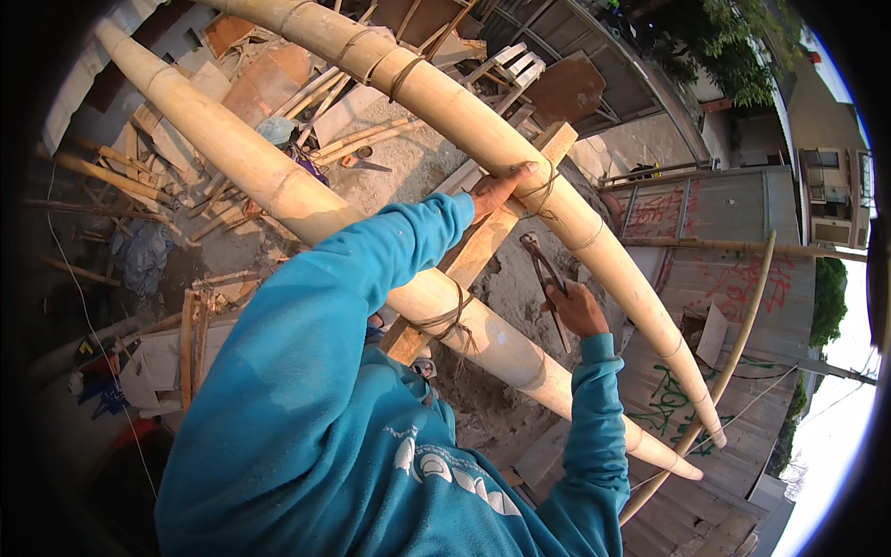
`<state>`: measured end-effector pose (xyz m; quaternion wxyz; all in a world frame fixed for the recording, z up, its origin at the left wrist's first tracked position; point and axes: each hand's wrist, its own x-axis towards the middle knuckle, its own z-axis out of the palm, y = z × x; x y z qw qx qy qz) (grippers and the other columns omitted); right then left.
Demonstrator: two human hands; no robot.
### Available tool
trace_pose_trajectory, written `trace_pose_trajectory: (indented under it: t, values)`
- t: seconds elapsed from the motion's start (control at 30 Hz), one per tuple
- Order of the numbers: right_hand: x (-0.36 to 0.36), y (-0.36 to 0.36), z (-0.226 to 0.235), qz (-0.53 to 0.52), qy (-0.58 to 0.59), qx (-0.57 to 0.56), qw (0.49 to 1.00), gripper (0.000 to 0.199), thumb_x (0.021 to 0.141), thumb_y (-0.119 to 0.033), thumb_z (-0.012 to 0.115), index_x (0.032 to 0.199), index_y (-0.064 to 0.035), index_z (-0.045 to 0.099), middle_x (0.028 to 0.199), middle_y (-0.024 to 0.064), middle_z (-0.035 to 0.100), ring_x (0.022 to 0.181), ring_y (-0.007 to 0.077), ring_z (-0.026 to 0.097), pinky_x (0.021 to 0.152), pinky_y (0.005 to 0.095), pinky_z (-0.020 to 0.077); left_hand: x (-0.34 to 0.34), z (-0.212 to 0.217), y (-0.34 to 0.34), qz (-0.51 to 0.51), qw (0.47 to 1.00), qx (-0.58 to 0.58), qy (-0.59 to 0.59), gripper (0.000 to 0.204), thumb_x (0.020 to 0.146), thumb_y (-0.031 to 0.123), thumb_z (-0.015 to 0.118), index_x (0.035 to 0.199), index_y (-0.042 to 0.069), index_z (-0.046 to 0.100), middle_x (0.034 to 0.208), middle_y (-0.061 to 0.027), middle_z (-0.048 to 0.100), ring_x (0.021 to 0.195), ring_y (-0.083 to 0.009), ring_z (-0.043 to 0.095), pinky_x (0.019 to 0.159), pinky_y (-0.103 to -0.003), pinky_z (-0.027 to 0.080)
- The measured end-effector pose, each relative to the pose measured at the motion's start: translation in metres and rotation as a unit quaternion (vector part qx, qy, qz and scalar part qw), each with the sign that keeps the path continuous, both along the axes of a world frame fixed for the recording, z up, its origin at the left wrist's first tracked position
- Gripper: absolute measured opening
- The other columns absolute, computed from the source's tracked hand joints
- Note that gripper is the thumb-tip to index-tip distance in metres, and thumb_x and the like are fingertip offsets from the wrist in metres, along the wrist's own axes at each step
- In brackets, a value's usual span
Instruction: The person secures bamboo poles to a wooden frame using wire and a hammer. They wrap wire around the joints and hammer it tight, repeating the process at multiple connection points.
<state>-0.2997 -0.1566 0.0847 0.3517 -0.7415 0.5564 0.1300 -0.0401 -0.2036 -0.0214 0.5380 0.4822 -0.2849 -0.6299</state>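
Bamboo pole, upper of two, gripped by left hand, fingers curled over it at a wire tie. Right hand fingers wrapped round handles of pincers, jaws up, just below that pole. Wooden plank crosses lower bamboo pole. Grey metal wall at right carries red and green sprayed marks

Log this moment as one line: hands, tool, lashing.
left hand: grips wire lashing on upper bamboo pole | right hand: holds pincers, apart from lashing | wooden plank: crosses beneath poles
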Motion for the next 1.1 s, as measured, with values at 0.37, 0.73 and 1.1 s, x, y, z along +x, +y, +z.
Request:
trace_pose_trajectory:
  t: [0.37, 0.73, 1.1]
  values:
    - [0.042, -0.013, 0.062, -0.222, -0.175, 0.368, 0.886, 0.053, 0.101, -0.011, 0.038, 0.150, 0.0030, 0.027, 0.125, 0.0279, 0.063, 0.095, 0.0375, 0.072, 0.066, 0.0347, 0.0641, -0.002, -0.014, -0.008, -0.040, 0.999, -0.016, 0.016, 0.098, 0.085, 0.074, 0.056, 0.151, 0.005, 0.037, 0.154, -0.0150, 0.038, 0.142, -0.0260, 0.034, 0.117, -0.040, 0.026]
    - [0.034, -0.011, 0.039, -0.230, -0.333, 0.450, 0.796, 0.063, 0.098, -0.011, 0.040, 0.154, 0.0021, 0.015, 0.134, 0.0369, 0.051, 0.104, 0.0440, 0.067, 0.058, 0.0354, 0.0659, 0.004, 0.006, 0.005, -0.059, 0.998, -0.006, 0.021, 0.100, 0.085, 0.074, 0.056, 0.151, 0.002, 0.035, 0.153, -0.0167, 0.040, 0.142, -0.0270, 0.035, 0.118, -0.039, 0.025]
    - [0.033, -0.015, 0.039, -0.228, -0.308, 0.384, 0.840, 0.049, 0.102, -0.020, 0.043, 0.144, 0.0028, 0.035, 0.109, 0.0251, 0.066, 0.066, 0.0247, 0.070, 0.045, 0.0287, 0.0593, 0.001, -0.002, 0.001, -0.042, 0.999, -0.016, 0.027, 0.102, 0.083, 0.076, 0.056, 0.151, 0.003, 0.035, 0.152, -0.0176, 0.040, 0.141, -0.0271, 0.035, 0.117, -0.039, 0.027]
